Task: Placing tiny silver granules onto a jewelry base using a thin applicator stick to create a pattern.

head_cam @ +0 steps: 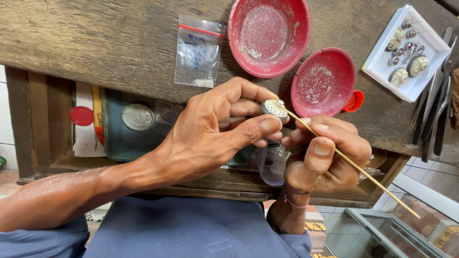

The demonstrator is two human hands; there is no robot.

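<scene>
My left hand [210, 129] hangs just off the front edge of the rough, scarred wooden bench [119, 43], thumb and fingers pinched shut on a small oval setting [274, 108] — dark-rimmed, its face crusted with pale grains. Behind it on the bench lies a clear zip bag [198, 51] with a pinch of tiny stones in its bottom corner. Under the edge, an open drawer [52, 124] holds a dusty blue tin [125, 126]. To the right sit two red plastic bowls, the large bowl [268, 36] and the small bowl [323, 82], both speckled with fine grains. My right hand [325, 155] grips a thin wooden stick [354, 165], its tip touching the setting. At the bench's right corner, a white tray [382, 62] carries finished ovals and studs — dark tweezers [437, 110] lie beside it.
</scene>
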